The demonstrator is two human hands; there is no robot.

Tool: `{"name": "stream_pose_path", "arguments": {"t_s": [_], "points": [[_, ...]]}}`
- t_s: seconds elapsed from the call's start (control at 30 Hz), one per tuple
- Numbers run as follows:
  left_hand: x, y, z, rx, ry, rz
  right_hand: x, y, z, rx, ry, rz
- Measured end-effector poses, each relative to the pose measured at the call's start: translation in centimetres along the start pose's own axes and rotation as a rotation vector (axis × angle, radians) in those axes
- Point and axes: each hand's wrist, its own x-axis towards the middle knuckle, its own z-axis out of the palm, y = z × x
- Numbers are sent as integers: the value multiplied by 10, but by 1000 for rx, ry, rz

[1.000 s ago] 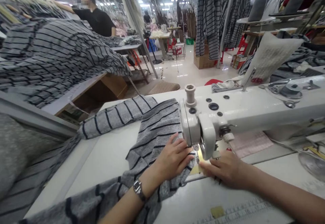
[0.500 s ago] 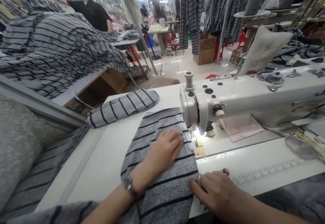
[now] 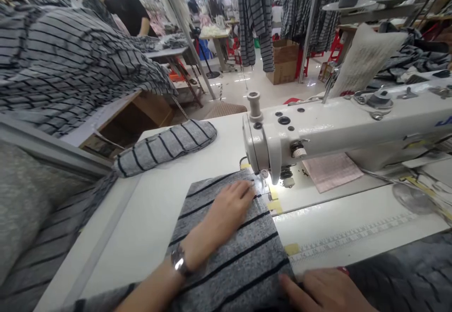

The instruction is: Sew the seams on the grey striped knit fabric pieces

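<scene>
A grey knit fabric piece (image 3: 243,250) with dark stripes lies on the white sewing table (image 3: 148,213), its far right edge close by the needle and presser foot (image 3: 265,180) of a white sewing machine (image 3: 328,123). My left hand (image 3: 229,208) rests flat on the fabric, palm down, fingertips just left of the needle. At the near right edge of the piece, my right hand (image 3: 325,291) has its fingers curled, gripping the fabric's border; its lower part runs out of view. A small red thing (image 3: 343,270) shows by that hand, too little of it to name.
A folded striped piece (image 3: 165,146) lies at the table's back left. Pink cloth (image 3: 332,171) sits under the machine arm, and a ruler strip (image 3: 353,239) runs along the front. Heaped striped fabric (image 3: 77,62) is at the left; a person (image 3: 129,12) stands behind it.
The fabric has slid toward me, its far edge now nearer the needle. My right hand has moved down and right with the fabric's edge. My left hand stays on top.
</scene>
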Motion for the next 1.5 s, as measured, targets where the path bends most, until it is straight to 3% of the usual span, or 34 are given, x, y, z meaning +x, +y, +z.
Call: {"name": "stream_pose_path", "arguments": {"t_s": [0.13, 0.23, 0.5, 0.6, 0.7, 0.8, 0.93, 1.03, 1.13, 1.23, 1.3, 1.4, 1.5], "points": [[25, -36, 4, -71, -60, -6, 15, 9, -5, -9, -4, 18], [28, -43, 9, -115, -12, -59, 21, 17, -5, 13, -59, 44], [-1, -1, 27, -214, 237, -227, 80, 72, -1, -81, -270, -59], [-2, -2, 21, -251, 250, -256, 95, 88, 5, -48, -308, -157], [1, -19, 10, -174, 135, -320, 97, 95, 11, 12, -300, -249], [0, -32, -9, -171, 22, -335, 95, 97, 13, 70, -271, -239], [-6, -37, -44, -549, -83, -146, 96, 96, 13, 95, -285, -204], [-4, -41, -60, -649, -137, -194, 97, 95, 11, 103, -305, -201], [0, -40, -61, -497, -145, -284, 95, 94, 11, 98, -297, -178], [-1, -34, -54, -489, -296, -223, 93, 94, 14, 90, -273, -178], [-5, -31, -47, -502, -320, -212, 92, 94, 15, 97, -265, -177], [-11, -38, -30, -506, -223, -431, 92, 95, 15, 109, -273, -175], [-15, -44, -21, -374, -70, -690, 93, 95, 14, 121, -288, -163]]}}
